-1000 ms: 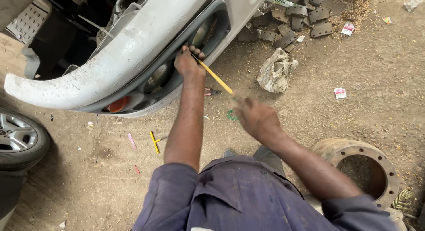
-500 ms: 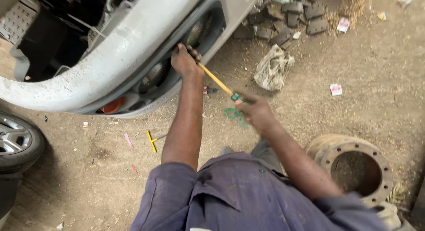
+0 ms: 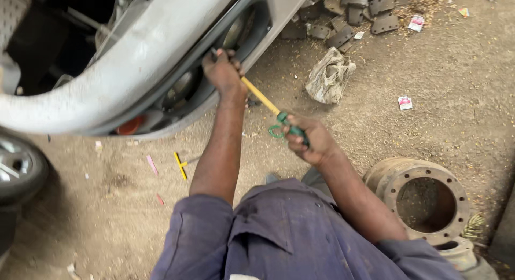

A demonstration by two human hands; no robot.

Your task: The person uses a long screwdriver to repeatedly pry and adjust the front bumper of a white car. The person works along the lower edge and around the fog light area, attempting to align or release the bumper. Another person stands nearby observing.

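Note:
A grey car bumper (image 3: 134, 60) stands tilted on the dirt, its lamp opening (image 3: 182, 89) facing me. My left hand (image 3: 225, 73) is pressed at the edge of that opening, fingers curled around the tip end of a screwdriver. The yellow shaft (image 3: 261, 97) runs down and right to a green handle (image 3: 289, 131). My right hand (image 3: 316, 143) grips that handle. An orange lamp part (image 3: 130, 125) shows at the bumper's lower edge. The screwdriver's tip is hidden behind my left hand.
A crumpled rag (image 3: 329, 76) lies right of the bumper, with several brake pads (image 3: 354, 12) behind it. A rusty brake drum (image 3: 421, 197) sits at my right. A car wheel (image 3: 19, 167) is at the left edge. A small yellow tool (image 3: 181, 166) lies on the dirt.
Both hands stay at the same spot on the bumper. More of the green handle shows in front of my right hand than a second ago.

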